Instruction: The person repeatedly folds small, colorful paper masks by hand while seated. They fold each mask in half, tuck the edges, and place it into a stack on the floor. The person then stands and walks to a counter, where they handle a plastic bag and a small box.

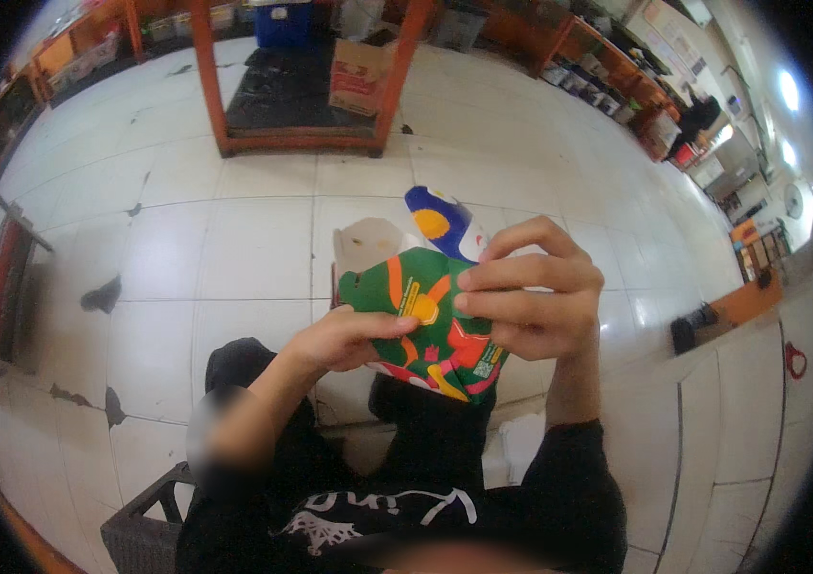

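A green printed carton or card piece with orange, red and pink shapes is held up in front of my lap. My left hand grips its left side, thumb laid flat on the printed face. At its upper right, the fingertips of my right hand pinch the edge. A blue and white printed flap with a yellow patch stands up behind that edge; whether it belongs to the same piece, I cannot tell. Just beyond the green piece shows a pale cardboard surface, its lower part hidden.
An orange-framed rack ahead holds a brown cardboard box and a blue bin. A dark plastic stool or crate stands at lower left. Loaded shelves line the far right. Red-handled scissors lie at right.
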Available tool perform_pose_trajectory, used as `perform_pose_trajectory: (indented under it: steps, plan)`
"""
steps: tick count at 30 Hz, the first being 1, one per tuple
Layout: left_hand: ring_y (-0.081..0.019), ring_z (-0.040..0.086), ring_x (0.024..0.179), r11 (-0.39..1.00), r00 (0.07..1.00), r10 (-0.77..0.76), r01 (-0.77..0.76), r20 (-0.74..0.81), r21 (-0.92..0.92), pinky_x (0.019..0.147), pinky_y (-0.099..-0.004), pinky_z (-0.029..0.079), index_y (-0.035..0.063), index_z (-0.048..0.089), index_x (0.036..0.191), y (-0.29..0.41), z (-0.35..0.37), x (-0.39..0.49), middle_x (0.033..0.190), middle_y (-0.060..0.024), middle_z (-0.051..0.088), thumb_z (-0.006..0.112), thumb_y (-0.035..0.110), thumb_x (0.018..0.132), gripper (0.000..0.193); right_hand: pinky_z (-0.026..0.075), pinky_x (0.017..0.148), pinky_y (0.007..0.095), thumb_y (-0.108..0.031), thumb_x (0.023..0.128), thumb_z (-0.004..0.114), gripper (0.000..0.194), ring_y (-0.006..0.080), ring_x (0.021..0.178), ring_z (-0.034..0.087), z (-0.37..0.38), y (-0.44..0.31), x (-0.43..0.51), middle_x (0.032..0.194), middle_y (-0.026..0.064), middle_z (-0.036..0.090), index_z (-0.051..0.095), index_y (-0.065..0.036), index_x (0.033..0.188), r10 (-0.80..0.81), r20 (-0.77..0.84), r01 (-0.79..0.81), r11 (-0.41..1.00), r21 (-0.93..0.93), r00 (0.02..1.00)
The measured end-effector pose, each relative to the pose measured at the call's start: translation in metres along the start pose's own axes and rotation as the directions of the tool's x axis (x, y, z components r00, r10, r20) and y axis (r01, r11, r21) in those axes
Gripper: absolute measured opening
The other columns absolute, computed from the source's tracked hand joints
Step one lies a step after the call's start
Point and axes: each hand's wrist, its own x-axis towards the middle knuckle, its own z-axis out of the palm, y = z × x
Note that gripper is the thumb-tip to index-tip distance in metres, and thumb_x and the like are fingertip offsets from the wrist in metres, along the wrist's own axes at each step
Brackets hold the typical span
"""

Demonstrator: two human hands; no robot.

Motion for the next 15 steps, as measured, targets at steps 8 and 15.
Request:
perform_pose_trajectory:
  steps: [8, 15]
  plan:
    - [-0.0218, 0.053, 0.110, 0.985, 0.977, -0.025, 0.060, 0.212, -0.159, 0.094, -0.0399, 0.044, 0.0004, 0.041, 0.126, -0.015, 0.006, 0.011, 0.122, -0.0131, 0.052, 0.055, 0.018, 0.089, 0.043, 0.048, 0.063, 0.0326, -0.011, 0.059, 0.064, 0.017, 0.0231, 0.075, 0.057, -0.022, 0.001, -0.016, 0.084, 0.0060, 0.062, 0.067, -0.008, 0.076, 0.059, 0.042, -0.063, 0.993, 0.103, 0.997]
    - [-0.0219, 0.054, 0.109, 0.973, 0.991, 0.095, -0.072, 0.093, -0.220, 0.094, -0.0389, 0.045, 0.0004, 0.038, 0.128, -0.016, 0.008, 0.017, 0.123, -0.0130, 0.052, 0.051, 0.023, 0.092, 0.045, 0.048, 0.072, 0.0364, -0.017, 0.073, 0.059, 0.017, 0.0257, 0.082, 0.059, -0.004, 0.003, -0.024, 0.090, 0.0106, 0.060, 0.068, -0.005, 0.082, 0.210, -0.024, -0.209, 0.978, 0.023, 0.977]
